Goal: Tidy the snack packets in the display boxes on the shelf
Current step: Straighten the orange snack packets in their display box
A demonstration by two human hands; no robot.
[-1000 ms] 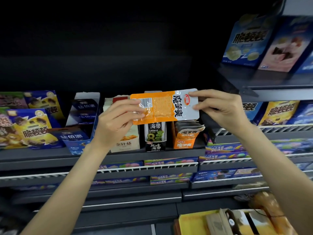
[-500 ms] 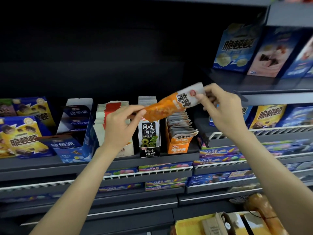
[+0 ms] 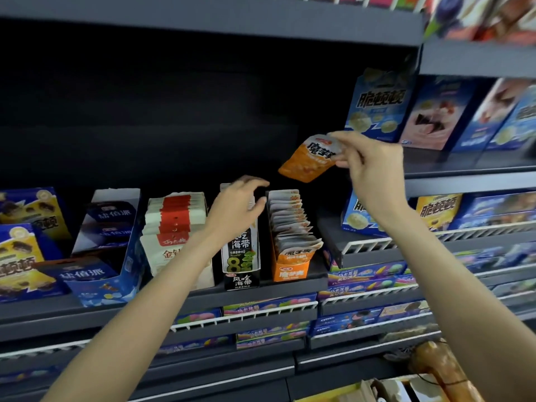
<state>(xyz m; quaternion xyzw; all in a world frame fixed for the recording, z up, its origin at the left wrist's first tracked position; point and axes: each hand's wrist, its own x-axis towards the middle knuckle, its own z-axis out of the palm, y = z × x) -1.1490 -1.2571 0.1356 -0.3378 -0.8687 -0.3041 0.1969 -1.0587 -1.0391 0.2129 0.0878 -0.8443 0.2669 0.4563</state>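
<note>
Pinched by right hand (image 3: 374,172) fingers (image 3: 346,140): orange packet (image 3: 309,159), up above orange display box (image 3: 291,272); left hand (image 3: 236,208) loosely spread, holding nothing.

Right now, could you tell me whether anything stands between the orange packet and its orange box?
Nothing visible does. The right hand pinches the orange packet above the orange box; the left hand, holding nothing, hovers left of the box, not over it.

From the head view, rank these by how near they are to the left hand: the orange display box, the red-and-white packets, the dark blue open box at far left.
Left hand:
1. Orange display box, just to its right.
2. Red-and-white packets, just to its left; close to the first.
3. Dark blue open box, farther left along the shelf.
</note>
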